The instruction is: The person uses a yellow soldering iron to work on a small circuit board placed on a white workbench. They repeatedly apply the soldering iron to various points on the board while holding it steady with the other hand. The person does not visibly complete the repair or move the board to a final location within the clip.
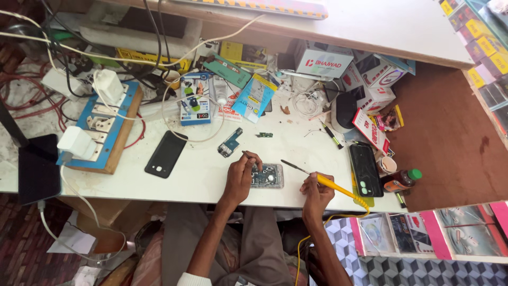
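Left hand (242, 172) touching opened phone (267, 176)

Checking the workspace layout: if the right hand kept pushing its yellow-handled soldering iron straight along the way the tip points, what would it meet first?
Probably the opened phone held by the left hand; the soldering iron in the right hand aims up-left just past its upper corner, though height is unclear.

Phone repair stall. White surface (201, 175) strewn with an opened phone (267, 176), loose circuit boards (229, 143), back cover (166, 154), soldering iron (328, 182), power strip (100, 124) with chargers, tangled cables, boxed accessories (323, 59); racks of phone cases (423, 233) alongside.
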